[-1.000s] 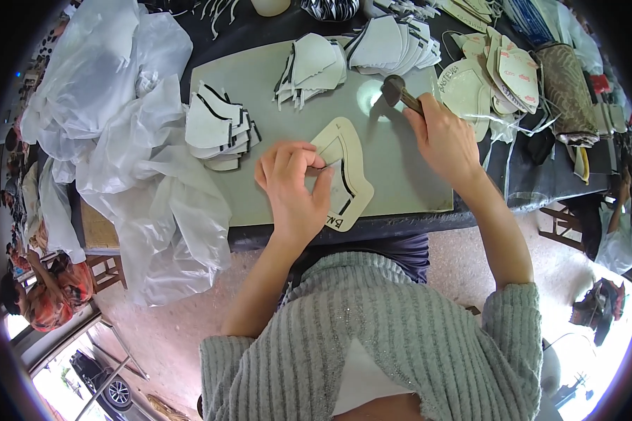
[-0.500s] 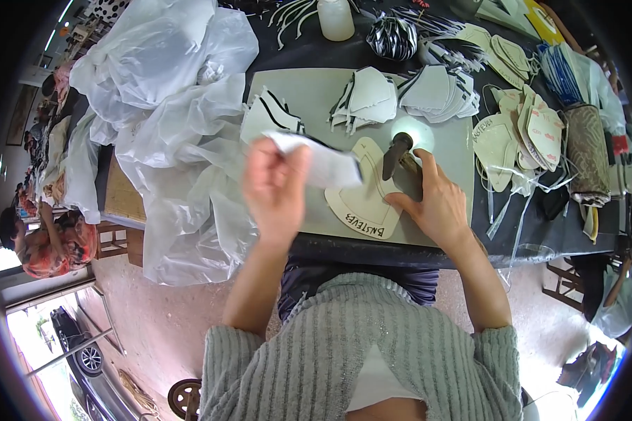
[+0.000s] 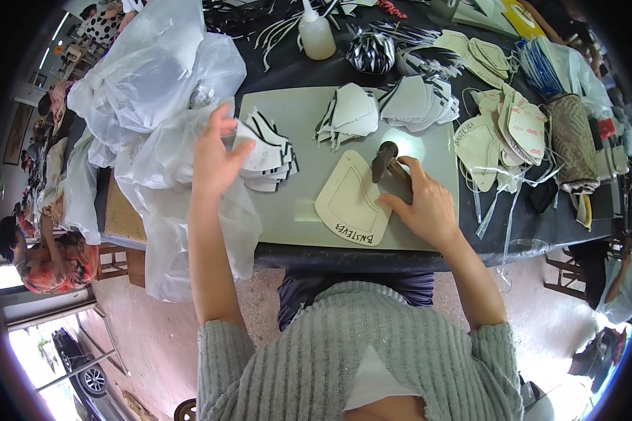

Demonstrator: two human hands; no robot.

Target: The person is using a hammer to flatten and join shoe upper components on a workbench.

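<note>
My left hand [image 3: 216, 156] is at the left pile of white fabric pieces with black edging [image 3: 265, 158], thumb and fingers apart, the thumb at the pile's edge. No piece is visibly held in it. My right hand [image 3: 426, 209] grips the wooden handle of a hammer [image 3: 385, 160], its dark metal head resting over the board. Left of that hand, a cream card pattern [image 3: 345, 210] with a curved outline and handwriting lies flat on the grey board [image 3: 295, 235]. The hammer's head is close to the pattern's upper right edge.
Two more stacks of white pieces [image 3: 354, 112] [image 3: 420, 104] lie at the board's far side. Clear plastic bags [image 3: 147, 84] heap up on the left. A glue bottle [image 3: 317, 36] and black strips [image 3: 371, 52] stand behind. Cream patterns [image 3: 519, 133] and a patterned roll [image 3: 571, 144] are at right.
My left hand has moved left with the white piece and let go of it on the left pile. The right hand keeps its hold on the hammer. The view has shifted slightly.
</note>
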